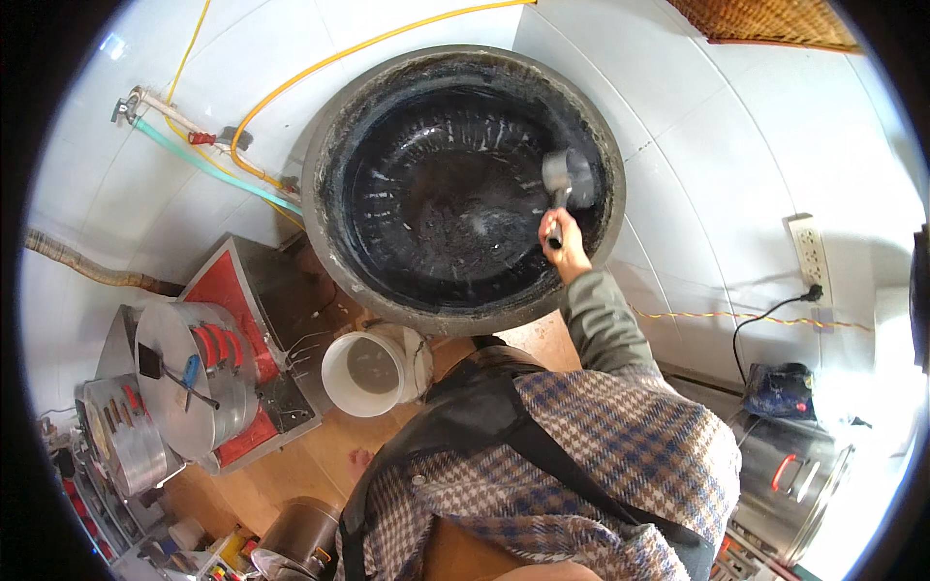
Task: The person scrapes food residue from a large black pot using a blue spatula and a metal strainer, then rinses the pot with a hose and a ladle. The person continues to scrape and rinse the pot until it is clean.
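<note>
My right hand (565, 240) is closed around the dark handle of a short tool (559, 174) with a broad grey head. Motion smears that head, so I cannot tell whether it is a ladle or a scraper. It is over the inner right wall of a large round black vat (341, 228) with a thick, crusted rim. Wet streaks and whitish marks shine on the vat's dark inside, and its middle looks wet. My right arm, in a green sleeve, reaches across the near right rim. My left hand is out of view.
Below the vat stands a white bucket (334, 373) with cloudy greyish liquid. At left, round metal lids (199, 426) with red handles lean by a red-and-steel stand (218, 290). A green hose (194, 158) and an orange hose (320, 60) run to the vat; a steel pot (775, 484) stands at right.
</note>
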The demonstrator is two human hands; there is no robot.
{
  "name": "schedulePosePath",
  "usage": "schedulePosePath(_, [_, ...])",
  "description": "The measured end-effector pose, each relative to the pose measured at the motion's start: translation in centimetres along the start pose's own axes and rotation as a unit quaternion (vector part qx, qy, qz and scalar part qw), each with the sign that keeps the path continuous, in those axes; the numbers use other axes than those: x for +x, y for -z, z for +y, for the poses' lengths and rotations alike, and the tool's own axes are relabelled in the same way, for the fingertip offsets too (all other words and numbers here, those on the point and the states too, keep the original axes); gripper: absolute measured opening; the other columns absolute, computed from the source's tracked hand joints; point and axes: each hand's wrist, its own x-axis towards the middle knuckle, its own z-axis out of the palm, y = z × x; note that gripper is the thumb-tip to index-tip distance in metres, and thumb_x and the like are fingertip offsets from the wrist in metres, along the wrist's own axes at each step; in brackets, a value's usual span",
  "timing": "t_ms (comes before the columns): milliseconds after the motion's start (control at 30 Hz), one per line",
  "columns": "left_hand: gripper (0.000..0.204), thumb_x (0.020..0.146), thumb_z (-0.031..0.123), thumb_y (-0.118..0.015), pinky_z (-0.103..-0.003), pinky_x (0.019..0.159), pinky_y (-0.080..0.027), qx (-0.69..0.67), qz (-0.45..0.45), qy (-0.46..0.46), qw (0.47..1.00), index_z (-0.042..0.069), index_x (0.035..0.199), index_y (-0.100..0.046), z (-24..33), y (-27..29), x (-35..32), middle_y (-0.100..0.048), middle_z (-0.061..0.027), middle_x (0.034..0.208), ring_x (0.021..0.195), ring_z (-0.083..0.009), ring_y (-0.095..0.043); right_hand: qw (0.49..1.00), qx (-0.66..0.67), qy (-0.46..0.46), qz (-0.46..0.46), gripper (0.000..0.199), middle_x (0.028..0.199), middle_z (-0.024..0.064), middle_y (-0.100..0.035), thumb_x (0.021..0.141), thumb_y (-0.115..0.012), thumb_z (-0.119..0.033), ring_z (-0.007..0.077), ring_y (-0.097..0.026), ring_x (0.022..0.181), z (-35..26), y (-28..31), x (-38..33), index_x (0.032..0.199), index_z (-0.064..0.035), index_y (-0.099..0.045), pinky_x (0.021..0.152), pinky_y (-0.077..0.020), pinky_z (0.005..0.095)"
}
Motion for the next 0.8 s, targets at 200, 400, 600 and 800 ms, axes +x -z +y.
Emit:
schedulePosePath(200, [0.034,0.086,0.017,-0.062,-0.031,0.067,-0.052,-0.009,-0.060,0.014,0.998,0.000,0.113,-0.050,1.1,-0.2,0.2,-0.056,-0.0091,0.092,0.079,-0.0196,-0.060,0.983,-0.018,-0.168,0.067,0.019,0.060,0.0030,-0.047,0.091,-0.051,-0.015,0.0150,-0.046,0.049,4.3,1.3,-12.1,0.074,-0.0074,-0.049,0.044,-0.0405,0.0270])
schedulePosePath(400, [0.032,0.088,0.016,-0.061,-0.031,0.064,-0.052,-0.026,0.002,0.036,0.999,0.001,0.115,-0.051,3.5,-3.0,-5.3,-0.059,-0.0087,0.094,0.078,-0.0204,-0.061,0.918,-0.325,-0.222,0.049,0.012,0.066,0.0069,-0.053,0.085,-0.061,-0.009,0.0136,-0.050,0.050,6.7,-1.8,-14.6,0.084,-0.0006,-0.053,0.042,-0.0421,0.0275])
schedulePosePath(600, [0.028,0.088,0.011,-0.060,-0.031,0.060,-0.052,-0.041,0.019,0.039,0.998,0.000,0.113,-0.053,1.4,-3.9,-9.9,-0.059,-0.0097,0.089,0.073,-0.0204,-0.062,0.783,-0.601,-0.132,-0.091,0.015,0.059,0.0093,-0.056,0.081,-0.063,-0.011,0.0187,-0.054,0.044,8.7,-7.2,-6.5,0.084,0.0007,-0.054,0.039,-0.0432,0.0326])
schedulePosePath(800, [0.030,0.085,0.007,-0.059,-0.030,0.058,-0.052,-0.178,0.109,0.101,0.973,0.000,0.113,-0.052,-4.7,-4.4,-13.9,-0.058,-0.0104,0.083,0.070,-0.0201,-0.061,0.631,-0.750,-0.036,-0.193,0.031,0.067,0.0133,-0.063,0.074,-0.068,-0.012,0.0210,-0.064,0.052,11.1,-16.3,2.5,0.094,0.0075,-0.055,0.049,-0.0499,0.0364])
